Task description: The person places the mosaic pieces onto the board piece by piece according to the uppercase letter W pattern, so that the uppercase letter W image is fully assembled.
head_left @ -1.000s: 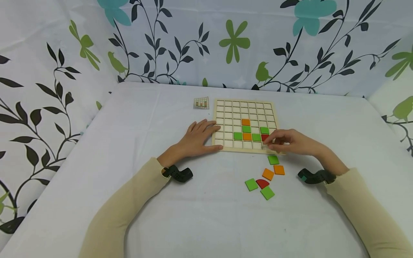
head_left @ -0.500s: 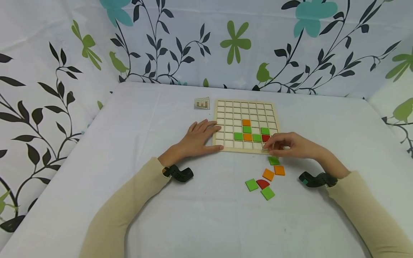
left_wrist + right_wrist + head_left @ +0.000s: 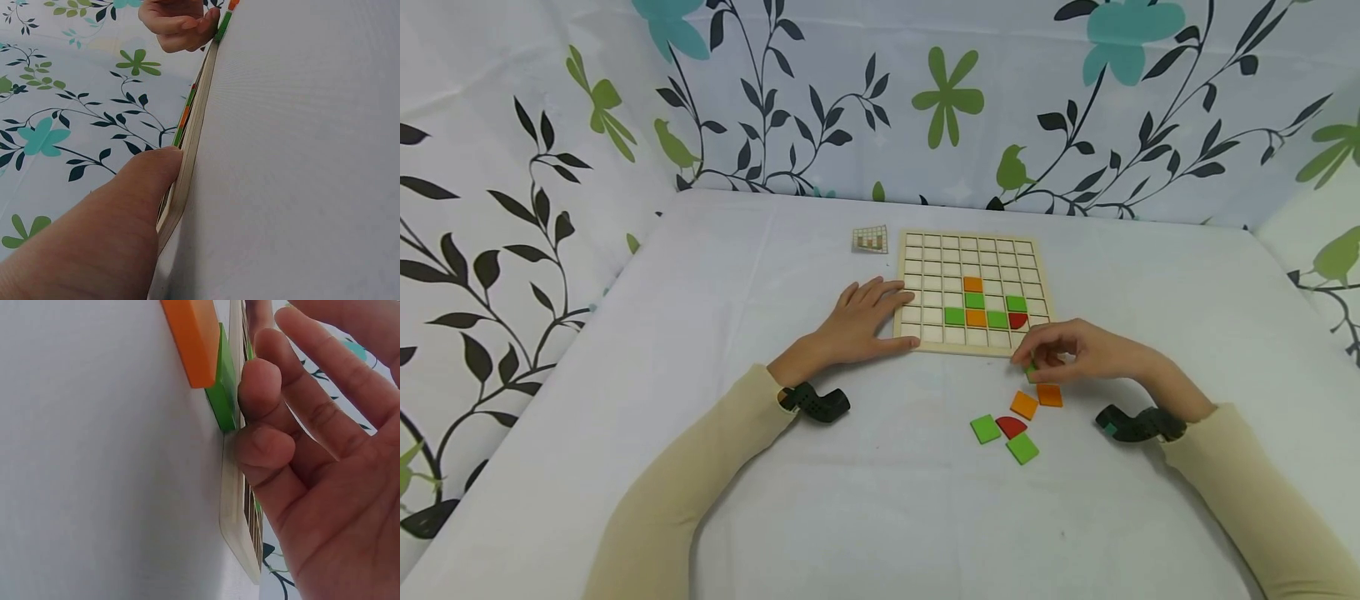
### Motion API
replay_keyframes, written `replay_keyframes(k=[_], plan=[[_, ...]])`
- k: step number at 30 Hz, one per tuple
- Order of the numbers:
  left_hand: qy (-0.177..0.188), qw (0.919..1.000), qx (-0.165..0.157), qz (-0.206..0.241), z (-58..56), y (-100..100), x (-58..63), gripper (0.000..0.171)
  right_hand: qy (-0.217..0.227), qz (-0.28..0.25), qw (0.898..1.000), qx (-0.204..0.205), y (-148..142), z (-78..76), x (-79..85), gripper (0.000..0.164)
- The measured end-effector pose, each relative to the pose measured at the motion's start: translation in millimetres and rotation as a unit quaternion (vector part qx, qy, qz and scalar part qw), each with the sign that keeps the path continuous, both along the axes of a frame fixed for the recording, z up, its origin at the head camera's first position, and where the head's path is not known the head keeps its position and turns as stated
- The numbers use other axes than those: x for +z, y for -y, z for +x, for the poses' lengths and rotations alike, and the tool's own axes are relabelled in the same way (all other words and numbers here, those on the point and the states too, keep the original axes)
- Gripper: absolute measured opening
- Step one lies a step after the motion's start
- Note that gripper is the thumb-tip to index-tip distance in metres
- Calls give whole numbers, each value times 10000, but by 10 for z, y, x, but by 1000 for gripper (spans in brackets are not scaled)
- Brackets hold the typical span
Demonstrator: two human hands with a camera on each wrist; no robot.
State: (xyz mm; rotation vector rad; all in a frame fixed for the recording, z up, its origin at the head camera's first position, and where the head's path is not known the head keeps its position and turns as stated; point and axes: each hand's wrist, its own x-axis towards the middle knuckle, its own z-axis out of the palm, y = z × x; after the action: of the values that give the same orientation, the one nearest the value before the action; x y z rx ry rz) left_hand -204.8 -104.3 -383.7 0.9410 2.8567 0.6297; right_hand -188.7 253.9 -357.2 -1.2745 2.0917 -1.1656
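My left hand (image 3: 865,322) lies with spread fingers at the left edge of a wooden grid board (image 3: 931,347); its thumb (image 3: 147,172) rests on the rim. Over the board's front right corner, my right hand (image 3: 1075,348) has bent fingers reaching down to a loose green square tile (image 3: 1031,372), which it partly covers. In the right wrist view that green tile (image 3: 222,400) lies beside the fingertips, nothing pinched between them. Set in the grid are green tiles (image 3: 954,317), orange tiles (image 3: 973,284) and a red quarter-round tile (image 3: 1017,321).
On the white cloth in front lie orange tiles (image 3: 1024,406), green tiles (image 3: 1022,449) and a red quarter-round tile (image 3: 1011,427). A small card with a grid pattern (image 3: 870,240) lies left of the board's far corner. A leaf-patterned cloth hangs behind.
My right hand has moved off the board's lower right cells toward the front, over the loose green tile. The red tile in the grid is now uncovered. My left hand stays put.
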Motion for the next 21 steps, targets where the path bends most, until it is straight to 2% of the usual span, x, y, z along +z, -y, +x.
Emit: replay_keyframes(k=[8, 21], plan=[[20, 10000, 6, -65, -10, -10, 2, 72, 72, 222, 9996, 127, 15, 46, 4, 27], [50, 10000, 3, 0, 3, 1, 10, 72, 76, 509, 9964, 679, 59, 105, 26, 29]])
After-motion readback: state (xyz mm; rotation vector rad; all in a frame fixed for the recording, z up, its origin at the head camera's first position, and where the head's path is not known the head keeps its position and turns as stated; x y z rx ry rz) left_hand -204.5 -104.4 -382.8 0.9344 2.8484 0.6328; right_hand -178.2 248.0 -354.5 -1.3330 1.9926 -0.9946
